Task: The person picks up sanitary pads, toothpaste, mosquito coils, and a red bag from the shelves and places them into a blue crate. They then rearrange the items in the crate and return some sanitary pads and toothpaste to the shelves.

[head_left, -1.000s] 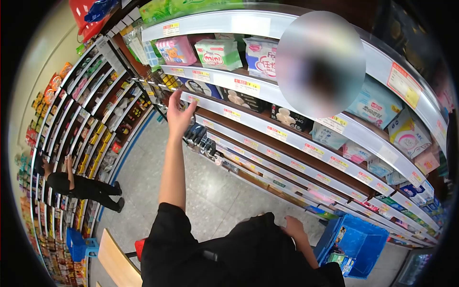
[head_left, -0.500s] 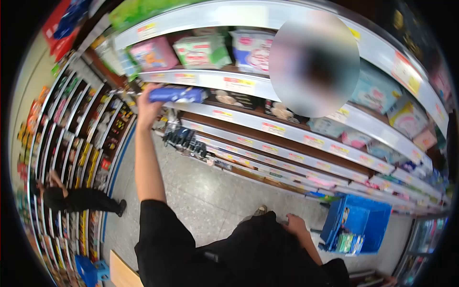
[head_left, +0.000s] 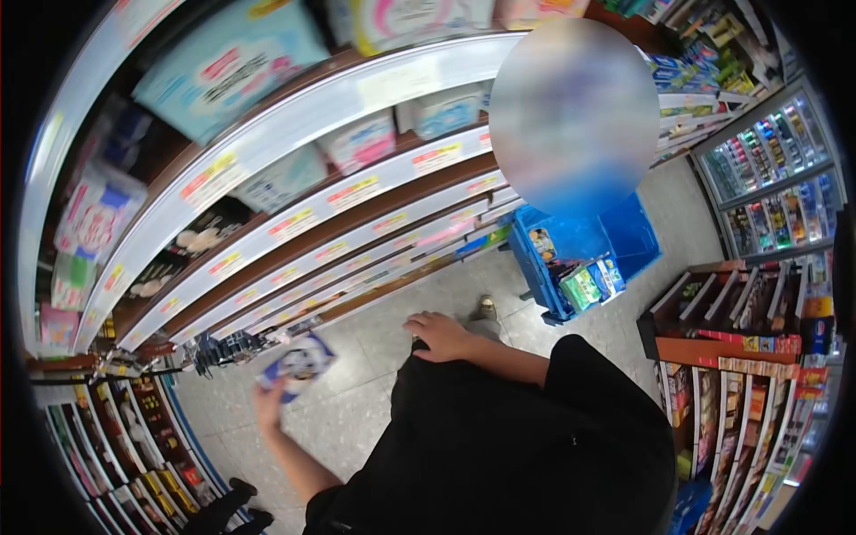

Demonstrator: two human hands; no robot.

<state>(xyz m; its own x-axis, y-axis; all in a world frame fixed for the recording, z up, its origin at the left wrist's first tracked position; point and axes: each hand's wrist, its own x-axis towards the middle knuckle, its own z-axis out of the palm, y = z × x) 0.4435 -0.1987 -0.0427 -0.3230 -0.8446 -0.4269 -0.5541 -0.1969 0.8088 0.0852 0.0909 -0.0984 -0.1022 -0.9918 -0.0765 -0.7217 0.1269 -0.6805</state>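
Observation:
A blue and white package (head_left: 301,366) is held over the floor at the lower left, with my left hand (head_left: 271,403) closed on its lower left edge. My right hand (head_left: 435,337) is at the front edge of the black clothing (head_left: 499,428), fingers curled together; what they grip there is too dark to make out. To the right of that hand, a blue basket (head_left: 631,234) contains green and blue packages (head_left: 590,283).
Shelves (head_left: 357,192) with packaged goods and price labels curve across the top and left. Drink coolers (head_left: 771,169) are at the upper right, a snack rack (head_left: 727,308) at the right. Another person's dark legs (head_left: 223,510) show at the lower left. A blurred circle hides part of the view.
The view has swung right. My left hand has brought the package down from the shelf front to above the floor. The basket appears nearer the centre, and less of the other person shows.

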